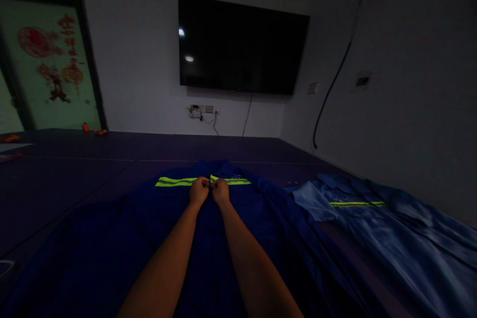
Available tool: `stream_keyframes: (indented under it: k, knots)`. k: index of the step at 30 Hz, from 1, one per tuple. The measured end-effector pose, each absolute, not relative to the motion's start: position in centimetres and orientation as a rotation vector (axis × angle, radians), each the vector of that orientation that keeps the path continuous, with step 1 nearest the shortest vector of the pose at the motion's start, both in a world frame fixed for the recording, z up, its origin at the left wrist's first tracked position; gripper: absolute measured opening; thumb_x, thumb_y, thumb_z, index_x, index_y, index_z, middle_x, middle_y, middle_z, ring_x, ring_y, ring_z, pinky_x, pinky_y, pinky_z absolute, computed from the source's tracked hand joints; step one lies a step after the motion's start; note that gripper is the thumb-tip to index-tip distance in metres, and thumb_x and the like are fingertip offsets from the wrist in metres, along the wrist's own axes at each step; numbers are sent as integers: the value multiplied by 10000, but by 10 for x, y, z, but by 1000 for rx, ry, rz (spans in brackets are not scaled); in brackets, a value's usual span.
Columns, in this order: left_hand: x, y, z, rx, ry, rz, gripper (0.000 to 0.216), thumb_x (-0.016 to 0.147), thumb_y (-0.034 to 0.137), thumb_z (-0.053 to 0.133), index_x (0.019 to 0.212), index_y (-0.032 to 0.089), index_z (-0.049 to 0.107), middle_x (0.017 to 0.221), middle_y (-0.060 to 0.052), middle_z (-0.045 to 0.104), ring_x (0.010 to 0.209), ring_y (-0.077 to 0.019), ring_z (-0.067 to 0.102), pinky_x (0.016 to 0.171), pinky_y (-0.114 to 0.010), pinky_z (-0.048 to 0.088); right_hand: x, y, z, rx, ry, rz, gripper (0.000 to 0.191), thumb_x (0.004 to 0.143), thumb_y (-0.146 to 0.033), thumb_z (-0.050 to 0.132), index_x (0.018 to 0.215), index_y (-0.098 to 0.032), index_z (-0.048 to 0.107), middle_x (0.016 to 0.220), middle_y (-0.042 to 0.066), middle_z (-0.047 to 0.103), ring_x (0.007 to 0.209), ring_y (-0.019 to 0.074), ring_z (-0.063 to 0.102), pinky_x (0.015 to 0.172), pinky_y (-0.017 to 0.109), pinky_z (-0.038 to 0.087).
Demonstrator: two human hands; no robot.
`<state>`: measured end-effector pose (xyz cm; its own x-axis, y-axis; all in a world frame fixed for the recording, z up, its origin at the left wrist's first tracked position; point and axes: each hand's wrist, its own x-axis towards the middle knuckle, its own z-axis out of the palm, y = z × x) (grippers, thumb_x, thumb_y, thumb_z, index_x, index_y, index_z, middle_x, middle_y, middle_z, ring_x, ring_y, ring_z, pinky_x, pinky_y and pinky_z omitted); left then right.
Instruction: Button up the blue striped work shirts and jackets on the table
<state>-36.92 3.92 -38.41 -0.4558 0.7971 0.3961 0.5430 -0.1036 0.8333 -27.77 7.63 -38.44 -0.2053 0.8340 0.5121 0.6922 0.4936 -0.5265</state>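
A dark blue work jacket (156, 238) lies spread out in front of me, its collar at the far end. Across its chest runs a yellow-green reflective strip (173, 182), split at the front opening. My left hand (199, 191) pinches the jacket's front edge just left of that opening. Close beside it, my right hand (221, 191) pinches the other front edge at the strip. The fingertips of both hands almost meet, and whatever small part lies between them is too dark and small to make out.
To the right lies a second, lighter blue jacket (357, 218) with a thin reflective strip. The purple floor (156, 149) runs to a wall with a television (242, 44). A black cable (331, 87) hangs down the right wall. Small orange objects (86, 127) lie by the glass door (48, 64).
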Motion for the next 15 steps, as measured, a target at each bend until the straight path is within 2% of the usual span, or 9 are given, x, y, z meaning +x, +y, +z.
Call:
stream_keyframes:
  k: [15]
  knots:
    - [-369, 41, -386, 1461, 1910, 1646, 249, 639, -26, 479, 768, 147, 602, 797, -29, 661, 750, -108, 604, 714, -215, 453, -279, 77, -386, -1259, -1972, 162, 177, 682, -10, 502, 691, -107, 650, 719, 107, 655, 744, 178, 591, 643, 215, 379]
